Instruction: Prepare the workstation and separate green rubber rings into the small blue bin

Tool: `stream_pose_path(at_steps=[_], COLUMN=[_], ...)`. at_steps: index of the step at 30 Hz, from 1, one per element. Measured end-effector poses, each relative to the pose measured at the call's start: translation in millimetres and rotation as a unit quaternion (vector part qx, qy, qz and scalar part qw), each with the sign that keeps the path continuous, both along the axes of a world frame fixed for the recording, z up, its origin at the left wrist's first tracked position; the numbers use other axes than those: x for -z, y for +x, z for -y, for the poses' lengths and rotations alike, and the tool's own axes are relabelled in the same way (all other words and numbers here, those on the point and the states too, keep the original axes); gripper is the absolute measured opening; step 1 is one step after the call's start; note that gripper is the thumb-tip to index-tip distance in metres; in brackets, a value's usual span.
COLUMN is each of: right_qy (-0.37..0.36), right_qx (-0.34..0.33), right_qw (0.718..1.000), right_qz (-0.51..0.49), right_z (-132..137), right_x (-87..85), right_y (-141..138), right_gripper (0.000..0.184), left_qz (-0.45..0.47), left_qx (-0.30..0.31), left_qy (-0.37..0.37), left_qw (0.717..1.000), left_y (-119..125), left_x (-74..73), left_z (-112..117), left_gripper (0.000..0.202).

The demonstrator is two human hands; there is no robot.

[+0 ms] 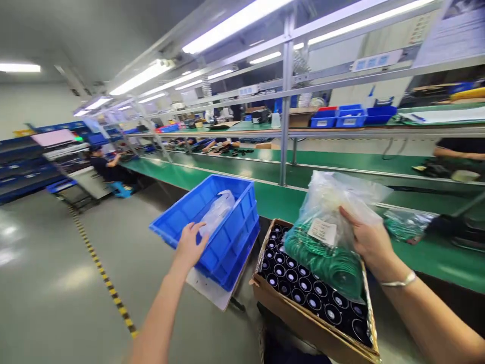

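Observation:
My right hand (369, 237) grips the upper part of a clear plastic bag (337, 192). Inside the bag are many green rings (322, 258), and a white printed label (323, 231) shows on its front. The bag hangs over a cardboard box (303, 308) filled with rows of black round parts (297, 293), hiding some of them. My left hand (190, 244) is at the near rim of a blue crate (212, 197), its fingers apart and holding nothing. A crumpled clear plastic bag (219, 210) lies in that crate, close to my left fingertips.
The blue crate sits on another one (242, 258) over a white board. A green workbench (273, 202) with a metal upright (287, 101) runs behind. Another bag of green pieces (409, 225) lies on the bench at right. Other people sit across the bench and at far left.

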State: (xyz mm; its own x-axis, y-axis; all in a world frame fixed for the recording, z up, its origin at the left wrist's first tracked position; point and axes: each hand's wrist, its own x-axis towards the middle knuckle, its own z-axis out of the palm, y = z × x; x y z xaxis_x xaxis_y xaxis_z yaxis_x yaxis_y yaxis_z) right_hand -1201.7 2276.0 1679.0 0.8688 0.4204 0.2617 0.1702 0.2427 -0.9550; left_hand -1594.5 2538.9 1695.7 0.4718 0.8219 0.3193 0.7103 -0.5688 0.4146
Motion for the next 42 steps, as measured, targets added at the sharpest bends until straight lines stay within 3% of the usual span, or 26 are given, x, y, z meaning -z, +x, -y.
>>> stream_pose_path(at_steps=[5, 8, 11, 14, 18, 22, 26, 29, 32, 34, 37, 39, 42], right_qy=[0.110, 0.134, 0.131, 0.135, 0.159, 0.163, 0.179, 0.154, -0.011, -0.122, -0.208, -0.238, -0.260], right_qx=[-0.026, -0.051, -0.073, -0.090, -0.124, -0.157, -0.179, -0.168, -0.158, -0.166, -0.165, -0.156, -0.142], right_qw=[0.981, 0.973, 0.972, 0.970, 0.967, 0.966, 0.961, 0.970, 0.983, 0.972, 0.955, 0.949, 0.947], right_qz=[-0.157, -0.180, -0.182, -0.179, -0.158, -0.125, -0.109, -0.090, -0.092, -0.110, -0.132, -0.135, -0.126], right_z=[-75, -123, -168, -211, -266, -324, -391, -441, -477, -489, -498, -502, -510], right_x=[-13.8, -31.0, -50.6, -68.3, -89.4, -113.7, -126.2, -105.7, -58.2, -22.9, 15.5, 27.1, 30.3], right_y=[-8, -12, -17, -25, -45, -71, -99, -120, -139, -146, -147, -139, -121], right_gripper=[0.045, 0.046, 0.045, 0.044, 0.044, 0.044, 0.047, 0.050, 0.046, 0.039, 0.030, 0.028, 0.028], left_qz=[-0.148, -0.215, -0.230, -0.206, -0.110, -0.031, -0.006, -0.014, -0.025, -0.024, -0.031, -0.037, -0.042], left_qx=[0.091, 0.104, 0.089, 0.077, 0.050, 0.026, 0.006, -0.002, 0.014, 0.022, 0.049, 0.054, 0.037], left_qy=[-0.011, -0.027, -0.040, -0.024, 0.018, 0.012, -0.007, -0.056, -0.081, -0.071, -0.071, -0.077, -0.064], left_qw=[0.985, 0.971, 0.968, 0.975, 0.993, 0.999, 1.000, 0.998, 0.996, 0.997, 0.996, 0.995, 0.996], left_y=[43, 65, 67, 46, -5, -60, -108, -130, -137, -136, -133, -133, -136], left_x=[9.8, 19.9, 21.1, 5.9, -25.6, -45.2, -49.8, -44.5, -32.1, -22.6, -10.6, -4.4, 2.8], left_z=[-93, -126, -155, -188, -224, -237, -240, -247, -256, -262, -269, -273, -278], left_gripper=[0.033, 0.037, 0.035, 0.039, 0.039, 0.036, 0.036, 0.035, 0.036, 0.037, 0.038, 0.039, 0.040])
